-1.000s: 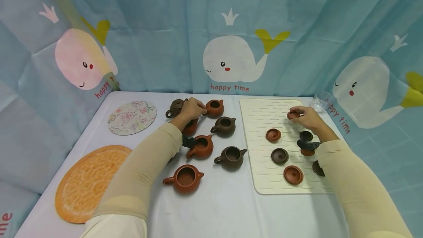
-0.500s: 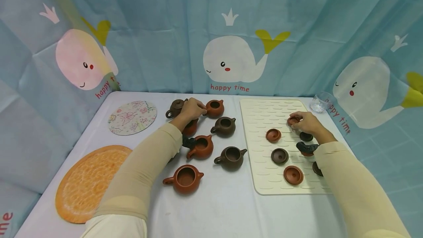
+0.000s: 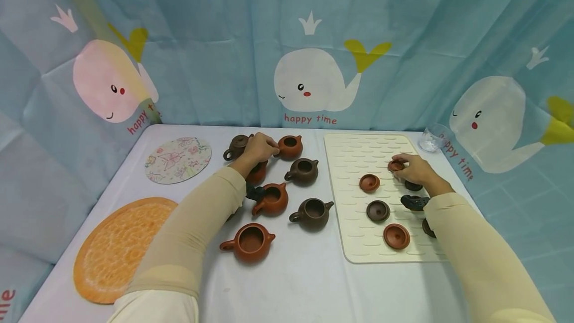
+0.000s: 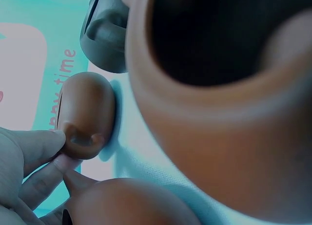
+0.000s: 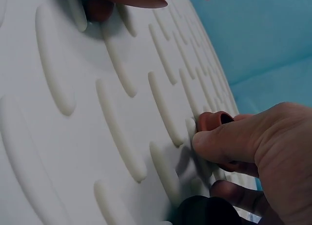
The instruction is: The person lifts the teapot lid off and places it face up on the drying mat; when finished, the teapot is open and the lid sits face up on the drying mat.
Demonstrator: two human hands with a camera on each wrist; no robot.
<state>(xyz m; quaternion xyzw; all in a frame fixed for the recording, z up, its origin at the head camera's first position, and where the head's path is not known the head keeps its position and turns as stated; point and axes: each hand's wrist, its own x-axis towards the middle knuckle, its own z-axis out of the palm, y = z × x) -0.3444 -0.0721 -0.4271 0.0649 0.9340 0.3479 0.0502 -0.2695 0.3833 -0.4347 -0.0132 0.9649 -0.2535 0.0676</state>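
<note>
With thumb and finger, my left hand (image 3: 260, 148) pinches the small loop handle of a reddish-brown lidless teapot (image 3: 291, 148) at the back of the table. The left wrist view shows this teapot (image 4: 90, 108) upright, its handle between the fingertips. Over on the cream ridged mat (image 3: 354, 148), my right hand (image 3: 417, 169) holds a small reddish teapot lid (image 3: 395, 165) by its edge, at or just above the surface. In the right wrist view the lid (image 5: 209, 121) sits between thumb and fingers, partly covered. A dark lid (image 3: 412, 186) lies just beneath that hand.
Several lidless teapots, such as a dark one (image 3: 314, 214) and a red one (image 3: 251, 243), stand mid-table. A lidded dark teapot (image 3: 236, 146) is behind my left wrist. More lids (image 3: 396, 236) lie on the mat. A clear cup (image 3: 431, 139) and two round mats (image 3: 125, 248) flank them.
My right hand has come slightly nearer and lower with the red lid, down toward the mat, then stayed almost still. My left hand keeps its place at the teapot handle.
</note>
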